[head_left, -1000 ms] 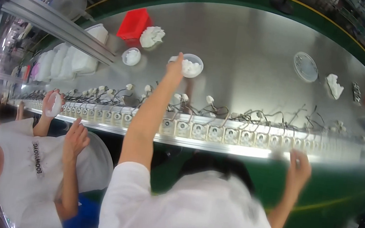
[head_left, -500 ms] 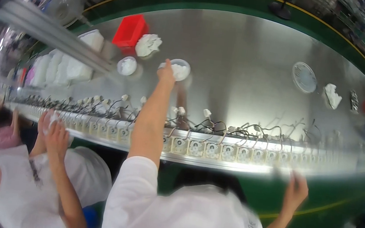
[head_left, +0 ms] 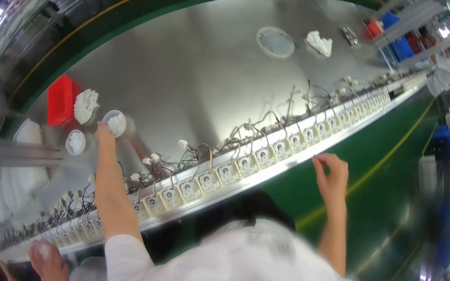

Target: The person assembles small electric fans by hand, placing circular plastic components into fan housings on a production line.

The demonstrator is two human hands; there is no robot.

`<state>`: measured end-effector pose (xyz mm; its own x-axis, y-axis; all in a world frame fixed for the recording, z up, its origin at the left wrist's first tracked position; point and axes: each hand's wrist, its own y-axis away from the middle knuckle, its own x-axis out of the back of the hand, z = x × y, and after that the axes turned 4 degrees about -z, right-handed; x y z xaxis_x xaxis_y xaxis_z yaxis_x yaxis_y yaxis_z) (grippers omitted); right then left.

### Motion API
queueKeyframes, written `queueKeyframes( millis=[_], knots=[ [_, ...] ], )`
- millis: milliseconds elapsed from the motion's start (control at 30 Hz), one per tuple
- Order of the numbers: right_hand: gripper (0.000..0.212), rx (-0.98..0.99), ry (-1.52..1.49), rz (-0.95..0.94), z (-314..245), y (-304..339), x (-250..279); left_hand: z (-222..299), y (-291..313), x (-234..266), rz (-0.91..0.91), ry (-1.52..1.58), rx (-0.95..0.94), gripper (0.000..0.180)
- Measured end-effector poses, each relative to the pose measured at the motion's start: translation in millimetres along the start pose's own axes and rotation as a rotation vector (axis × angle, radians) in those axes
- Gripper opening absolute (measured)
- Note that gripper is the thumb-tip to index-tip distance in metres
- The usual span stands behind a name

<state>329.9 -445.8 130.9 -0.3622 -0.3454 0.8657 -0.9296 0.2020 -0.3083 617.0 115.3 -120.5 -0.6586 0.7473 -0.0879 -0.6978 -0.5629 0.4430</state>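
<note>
My left hand (head_left: 103, 133) reaches far over the metal table to a small round tub (head_left: 115, 124) of white parts. Its fingers close on the tub's near-left rim, with the fingertips partly hidden. Thumb and fingers of my right hand (head_left: 334, 174) come together in a pinch, just off the front edge of the rail. Whatever that pinch holds, if anything, is too small to make out. Along the rail stands a long row of square cream-coloured units (head_left: 227, 172), with dark wires and white connectors (head_left: 155, 158) lying behind them.
A second tub of white parts (head_left: 76, 142), a crumpled white cloth or bag (head_left: 86, 107) and a red bin (head_left: 61, 100) stand left. Farther right lie a round translucent lid (head_left: 275, 42) and another crumpled white piece (head_left: 318, 43). A co-worker's hand (head_left: 48, 263) is at lower left.
The view has turned to the right, so the rail now slants upward to the right. My left hand stays at the tub. My right hand has come closer to the rail's edge.
</note>
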Motion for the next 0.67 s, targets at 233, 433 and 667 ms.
queueKeyframes(
  millis=[233, 433, 667],
  knots=[
    [0.018, -0.066, -0.090, 0.156, 29.4, -11.3, 10.8, 38.5, 51.5, -17.8, 0.062, -0.305, -0.085, 0.055],
    [0.027, -0.016, -0.164, 0.117, 60.3, -88.3, 34.7, 70.8, 58.1, -34.7, 0.421, -1.009, -0.368, 0.049],
    [0.039, 0.415, 0.095, -0.014, 226.2, -312.6, -70.8, 94.3, 128.9, -38.9, -0.015, -0.616, -0.577, 0.043]
  ],
)
